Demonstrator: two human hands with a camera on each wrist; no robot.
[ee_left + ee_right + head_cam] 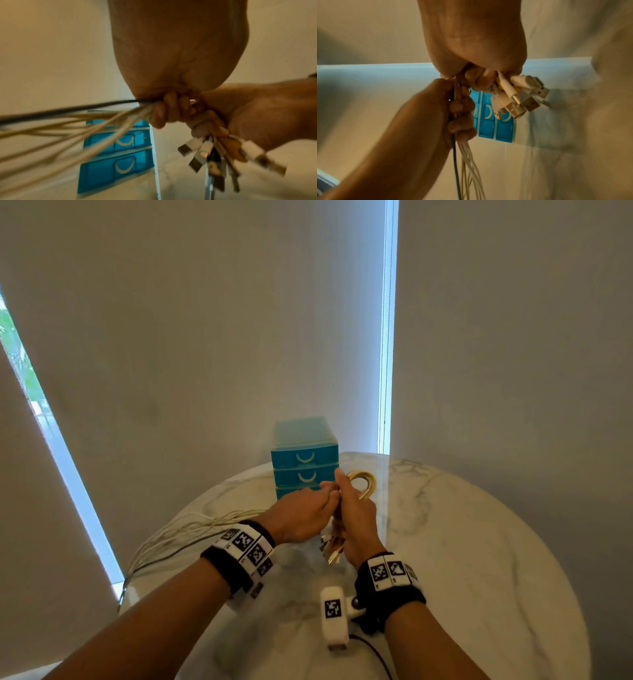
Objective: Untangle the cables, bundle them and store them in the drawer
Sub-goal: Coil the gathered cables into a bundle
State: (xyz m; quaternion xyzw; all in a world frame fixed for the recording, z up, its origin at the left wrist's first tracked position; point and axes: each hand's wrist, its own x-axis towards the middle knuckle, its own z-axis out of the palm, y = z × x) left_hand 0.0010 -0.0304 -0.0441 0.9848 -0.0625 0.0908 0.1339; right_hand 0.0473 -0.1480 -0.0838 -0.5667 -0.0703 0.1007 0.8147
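Note:
A bundle of several white cables and one black cable (pixel 191 529) trails off to the left across the marble table (pixel 479 542). My left hand (pixel 301 515) grips the strands (pixel 68 128) just beside my right hand. My right hand (pixel 356 515) is fisted round the bundle near its ends, with a looped part (pixel 363 483) sticking out above it. The USB plugs (pixel 522 97) fan out below that fist (pixel 240 115). The teal three-drawer unit (pixel 305 457) stands just behind the hands, with every drawer front that shows closed.
The round table's edge curves close on the left, where the cables (pixel 137 563) hang over it. Blinds (pixel 205 337) hang right behind the drawer unit. A black lead (pixel 376 655) runs from my right wrist toward the near edge.

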